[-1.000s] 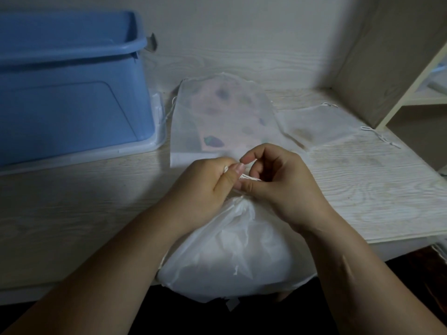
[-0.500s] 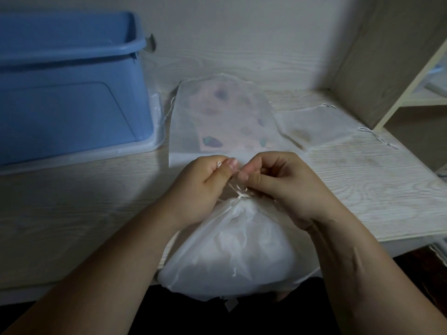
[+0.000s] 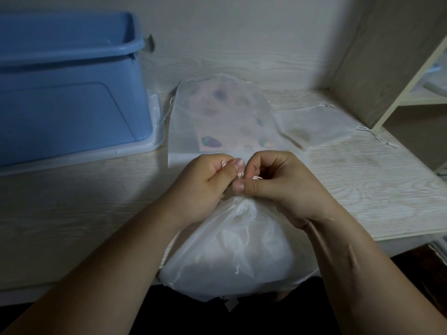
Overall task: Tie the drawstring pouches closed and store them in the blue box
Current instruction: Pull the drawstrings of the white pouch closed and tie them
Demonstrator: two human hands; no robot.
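Full white pouch (image 3: 232,250) sits at near edge of desk (image 3: 72,213), bottom hanging over the edge toward the person. Neck gathered tight, pointing away, right under the hands. Cord (image 3: 240,175) comes out of the neck, runs between both hands. Left hand (image 3: 205,187) has fingers curled, thumb pressed on forefinger, pinching cord; a bit of cord pokes out above the knuckle. Right hand (image 3: 278,187) is also curled, thumb and forefinger pinching cord just beside left thumb, a loop showing inside the curled fingers. Hands almost touching. Can't tell if a knot is formed. Another strand hangs down the pouch's left side.

Behind the hands a flat pouch (image 3: 217,112) lies on desk, sheer, with a pink sheet with blue-green prints inside. Right of it lies a small pouch (image 3: 314,126), flat, its own string (image 3: 377,139) trailing right. Blue box (image 3: 72,93) is far left, standing on a clear lid (image 3: 154,141), well apart from full pouch. Shelf unit (image 3: 411,93) stands at right edge. Dim light.
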